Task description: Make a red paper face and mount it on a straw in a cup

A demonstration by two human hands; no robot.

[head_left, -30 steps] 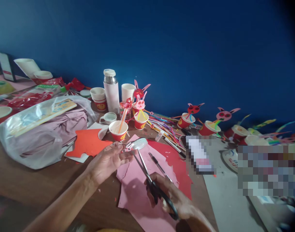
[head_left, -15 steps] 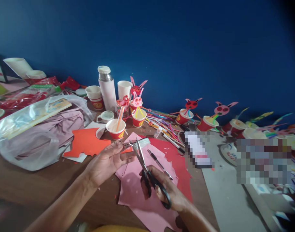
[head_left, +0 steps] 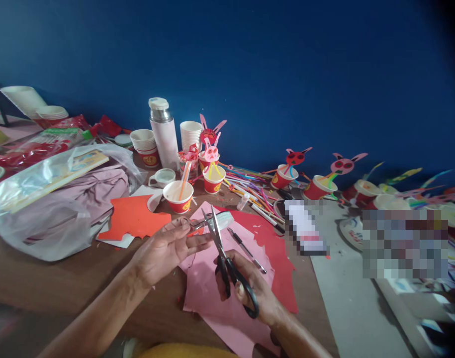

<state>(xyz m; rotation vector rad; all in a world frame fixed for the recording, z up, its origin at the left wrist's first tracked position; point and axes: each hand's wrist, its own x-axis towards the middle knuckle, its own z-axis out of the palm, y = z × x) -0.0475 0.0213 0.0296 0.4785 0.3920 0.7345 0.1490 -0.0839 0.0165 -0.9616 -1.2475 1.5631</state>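
My left hand, palm up, pinches the near end of a pale translucent piece with a dark edge; its exact kind is unclear. My right hand has its fingers through the black handles of a pair of scissors. The scissors point up and left with their blades slightly apart, overlapping the translucent piece in view. Whether they touch it I cannot tell. Beneath both hands lie pink paper sheets and a red sheet. A black pen rests on the pink paper, just beyond my right hand.
An orange cut sheet and a plastic bag lie to the left. Behind stand a paper cup with a straw, a white flask and several cups with paper rabbit heads. A pile of coloured sticks lies before the blue wall.
The scissors have tilted a little, with the handles slightly further left and the blades closer together. Both hands keep their grip. The whole view has shifted slightly.
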